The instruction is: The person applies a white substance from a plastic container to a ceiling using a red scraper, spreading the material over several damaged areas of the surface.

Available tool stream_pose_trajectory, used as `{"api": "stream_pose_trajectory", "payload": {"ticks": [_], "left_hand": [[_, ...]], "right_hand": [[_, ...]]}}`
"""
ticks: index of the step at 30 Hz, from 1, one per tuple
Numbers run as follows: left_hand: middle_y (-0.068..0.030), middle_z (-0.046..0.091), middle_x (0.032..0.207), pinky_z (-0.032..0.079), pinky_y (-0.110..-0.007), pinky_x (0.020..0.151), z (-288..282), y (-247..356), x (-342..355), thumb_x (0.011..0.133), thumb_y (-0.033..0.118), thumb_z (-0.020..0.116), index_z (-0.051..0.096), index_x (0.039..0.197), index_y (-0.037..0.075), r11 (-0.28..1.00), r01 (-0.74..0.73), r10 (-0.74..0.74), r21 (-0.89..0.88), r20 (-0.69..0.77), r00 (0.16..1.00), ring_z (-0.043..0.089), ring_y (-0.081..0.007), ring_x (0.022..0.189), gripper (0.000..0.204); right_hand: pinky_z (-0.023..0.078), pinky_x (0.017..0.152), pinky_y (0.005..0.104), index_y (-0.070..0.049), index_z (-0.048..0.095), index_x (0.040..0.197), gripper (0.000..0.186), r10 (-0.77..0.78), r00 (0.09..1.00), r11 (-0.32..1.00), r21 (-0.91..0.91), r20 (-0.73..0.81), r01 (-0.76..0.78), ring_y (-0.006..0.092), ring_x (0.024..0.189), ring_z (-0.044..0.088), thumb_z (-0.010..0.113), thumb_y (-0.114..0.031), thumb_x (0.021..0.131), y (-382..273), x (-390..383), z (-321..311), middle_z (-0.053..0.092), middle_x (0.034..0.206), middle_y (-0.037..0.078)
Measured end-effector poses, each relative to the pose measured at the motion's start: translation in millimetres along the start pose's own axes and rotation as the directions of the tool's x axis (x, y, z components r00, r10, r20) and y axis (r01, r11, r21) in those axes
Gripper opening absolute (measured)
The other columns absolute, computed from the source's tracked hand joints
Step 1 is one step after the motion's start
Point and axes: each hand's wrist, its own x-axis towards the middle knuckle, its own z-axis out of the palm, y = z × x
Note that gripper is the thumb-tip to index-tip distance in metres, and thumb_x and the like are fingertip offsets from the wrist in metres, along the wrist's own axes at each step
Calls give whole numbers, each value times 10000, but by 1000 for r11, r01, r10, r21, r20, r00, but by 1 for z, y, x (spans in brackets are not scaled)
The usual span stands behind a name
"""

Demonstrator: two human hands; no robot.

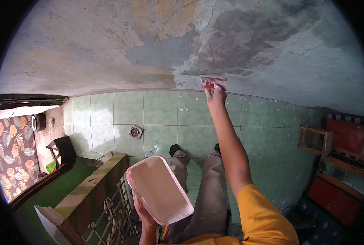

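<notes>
Right hand (217, 96) presses a small red-handled flat scraper (213, 82) on the patchy grey-green plaster wall (239, 49); left hand (146, 212) carries a pink rectangular plastic tray (159, 188) of white filler.

The right fingers are closed around the scraper handle; its blade looks stiff and light. The left fingers are curled under the tray's near edge; with wet filler it is probably heavy and slippery, so better supported from below. No labels are visible; a leaf-patterned cloth (11, 155) hangs at far left.
</notes>
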Motion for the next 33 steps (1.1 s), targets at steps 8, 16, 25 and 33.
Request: {"api": "stream_pose_trajectory", "payload": {"ticks": [8, 16, 25, 33], "left_hand": [[-79, 572, 1241, 504, -375, 941, 6, 10, -9, 1023, 474, 381, 465, 1375, 78, 993, 4, -3, 116, -11, 1000, 592, -207, 1116, 536], [-84, 577, 1238, 515, -375, 927, 23, 13, -17, 1027, 454, 377, 460, 1385, 73, 997, -78, 78, 1, -34, 996, 603, -205, 1097, 529], [-104, 498, 1388, 386, -349, 1055, -8, -5, 11, 1064, 353, 359, 419, 1442, 0, 994, 16, -12, -107, 37, 999, 490, -204, 1255, 521], [-88, 537, 1307, 453, -379, 997, -22, 9, 18, 1026, 433, 396, 445, 1407, 59, 999, 37, -36, 13, -49, 998, 546, -221, 1182, 536]], "right_hand": [[547, 1010, 440, 48, 499, 1206, 255, -79, 981, 995, 77, 180, 66, 265, 1049, 625, 497, 33, 952, -54, -72, 75, 568, 1160, 147], [469, 1061, 480, 9, 493, 1294, 341, -122, 972, 992, 66, 203, 111, 259, 1180, 584, 582, -70, 974, -54, -133, 49, 581, 1232, 153], [596, 908, 470, -24, 514, 1160, 202, 145, 989, 988, 52, -9, -144, 309, 1037, 659, 505, -7, 958, 68, 43, 23, 612, 1129, 140], [536, 1015, 421, 36, 524, 1233, 284, -176, 948, 983, 92, 265, 157, 257, 1094, 630, 573, -30, 961, -34, -131, 96, 593, 1200, 133]]}}
